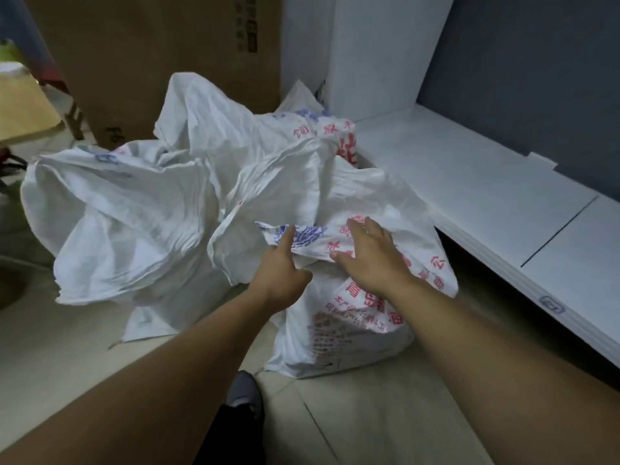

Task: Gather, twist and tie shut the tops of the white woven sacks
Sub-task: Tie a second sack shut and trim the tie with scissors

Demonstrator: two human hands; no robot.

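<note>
One head-worn wide-angle view, forward and down, close above the sacks (167,213) on the floor (67,347)

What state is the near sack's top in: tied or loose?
Loose. The top of the sack lies spread and crumpled, with no twist or knot in sight; the left hand and right hand reach for it.

Both bare forearms are reaching forward. Bare left hand (281,268) is pointing its index finger (286,238) ahead, other fingers curling under, grip unclear in blur. Bare right hand (367,258) is stretching palm-down, fingers splayed.
</note>
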